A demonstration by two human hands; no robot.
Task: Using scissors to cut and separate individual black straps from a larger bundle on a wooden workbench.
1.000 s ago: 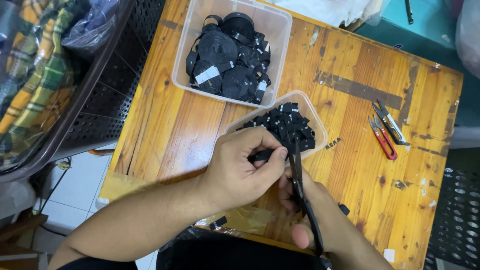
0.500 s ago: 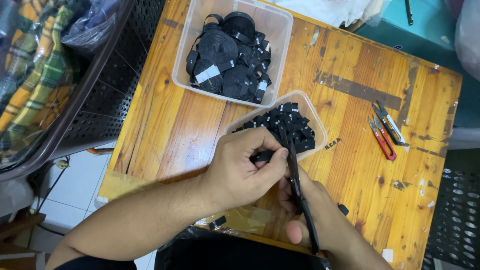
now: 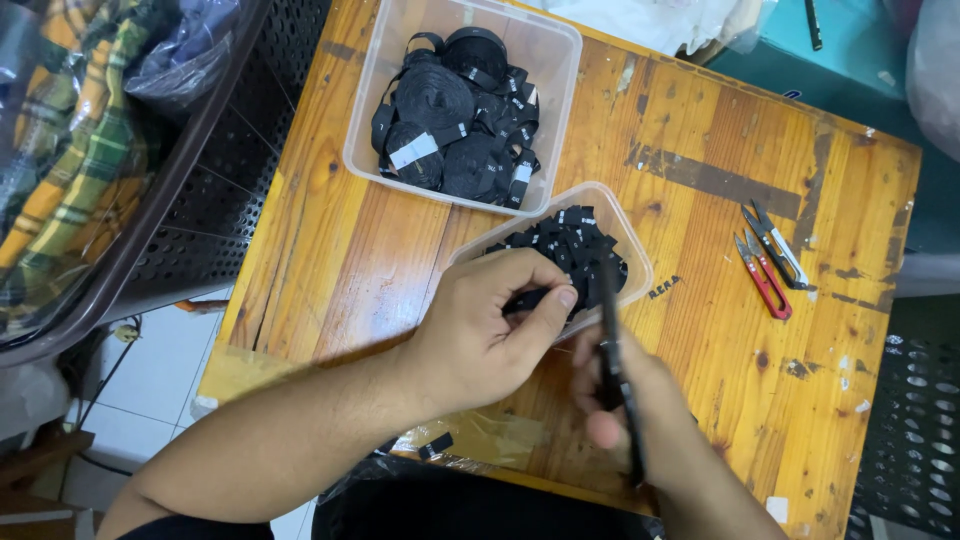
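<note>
Bare wood (image 3: 400, 250) left of the tubs (image 3: 560, 210) (thread snips (image 3: 765, 260) block right).

Bright even light, glossy glare, right hand (image 3: 640, 400) blurred

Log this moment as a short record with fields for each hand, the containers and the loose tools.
left hand: pinches a black strip at the near tub's rim
right hand: grips long black scissors, blades toward the strip
near clear plastic tub: small cut black pieces
far clear plastic tub: rolls of black strap with white tags
wooden table: red thread snips and grey thread snips at right
</note>
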